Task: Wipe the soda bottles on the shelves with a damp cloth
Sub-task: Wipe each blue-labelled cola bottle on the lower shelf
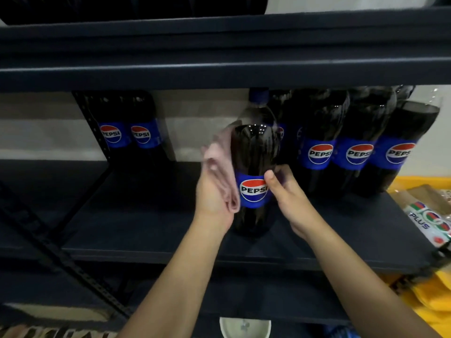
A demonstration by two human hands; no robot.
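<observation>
Nearest the camera, at the bottom edge, sits a pale round container, partly cut off. Two bare forearms reach up from there to the dark shelf.

The left hand presses a pink cloth flat against the left side of a Pepsi bottle. Its fingers lie behind the cloth, so how far they curl cannot be told; the cloth is blurred and reaches from the label up to the bottle's shoulder. The right hand grips the same bottle from the right at label height, thumb on the blue label and the fingers wrapped round the back.

The bottle stands upright near the middle of the shelf, forward of the others and apart from them. Its cap sits just under the shelf above.

To the right, a row of three Pepsi bottles stands side by side, leaning a little, with more behind them. At the far right edge are packages printed "PLUS" over something yellow.

Farther back on the left, past a perforated upright post, two more bottles stand close together against a pale wall.
</observation>
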